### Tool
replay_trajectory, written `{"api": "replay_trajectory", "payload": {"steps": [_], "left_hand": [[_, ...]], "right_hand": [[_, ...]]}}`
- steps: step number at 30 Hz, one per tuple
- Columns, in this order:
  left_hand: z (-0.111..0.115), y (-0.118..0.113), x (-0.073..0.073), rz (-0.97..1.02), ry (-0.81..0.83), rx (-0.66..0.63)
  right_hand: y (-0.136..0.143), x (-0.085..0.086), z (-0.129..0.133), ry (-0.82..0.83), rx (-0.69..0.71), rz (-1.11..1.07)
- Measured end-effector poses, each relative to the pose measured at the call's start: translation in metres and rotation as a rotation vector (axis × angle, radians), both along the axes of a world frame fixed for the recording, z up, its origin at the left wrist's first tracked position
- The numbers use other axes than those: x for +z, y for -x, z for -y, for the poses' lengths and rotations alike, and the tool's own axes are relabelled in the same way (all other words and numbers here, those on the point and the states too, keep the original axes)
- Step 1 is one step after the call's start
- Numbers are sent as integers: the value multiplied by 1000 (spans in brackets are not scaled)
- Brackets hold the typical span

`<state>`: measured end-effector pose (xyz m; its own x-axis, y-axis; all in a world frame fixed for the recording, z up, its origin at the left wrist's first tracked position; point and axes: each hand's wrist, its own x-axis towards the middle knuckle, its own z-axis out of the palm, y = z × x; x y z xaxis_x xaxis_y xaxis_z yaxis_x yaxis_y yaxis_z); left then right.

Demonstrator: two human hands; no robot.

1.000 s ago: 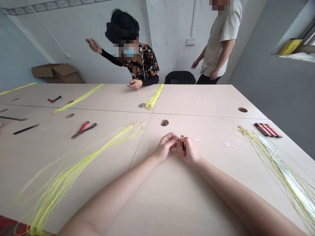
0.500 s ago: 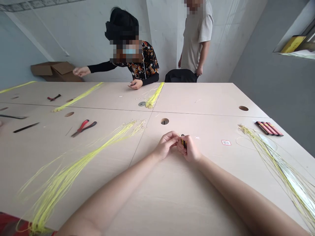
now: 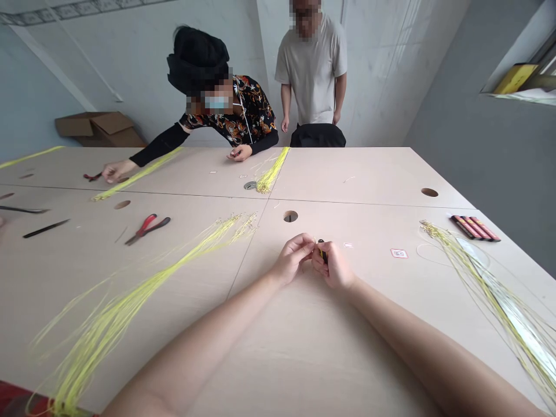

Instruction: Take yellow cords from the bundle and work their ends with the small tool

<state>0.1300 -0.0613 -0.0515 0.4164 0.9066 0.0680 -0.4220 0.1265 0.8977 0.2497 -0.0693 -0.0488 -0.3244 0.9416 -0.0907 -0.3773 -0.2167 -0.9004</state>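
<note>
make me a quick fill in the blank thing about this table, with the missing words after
The black tool is gripped by the person's own ____ hand.
The nearest pliers have one black handle and one ____ handle.
The long strands to the left of the two hands are ____ in colour.
At the far right, ____ red-and-black sticks lie side by side.

Missing words: right; red; yellow; four

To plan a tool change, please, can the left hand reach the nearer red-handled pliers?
Probably yes: the yellow strands lie between, but flat, so the left hand could likely pass above them to the pliers.
</note>
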Motion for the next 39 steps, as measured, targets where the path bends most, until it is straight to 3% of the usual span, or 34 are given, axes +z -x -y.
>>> {"api": "replay_trajectory", "payload": {"steps": [9, 16, 39], "left_hand": [[1, -2, 3, -8, 15, 48], [2, -2, 3, 26, 24, -14], [-1, -3, -2, -30, -58, 72]], "right_hand": [[-2, 3, 1, -44, -48, 56], [-4, -5, -1, -113, -70, 97], [-1, -5, 0, -110, -98, 164]]}}
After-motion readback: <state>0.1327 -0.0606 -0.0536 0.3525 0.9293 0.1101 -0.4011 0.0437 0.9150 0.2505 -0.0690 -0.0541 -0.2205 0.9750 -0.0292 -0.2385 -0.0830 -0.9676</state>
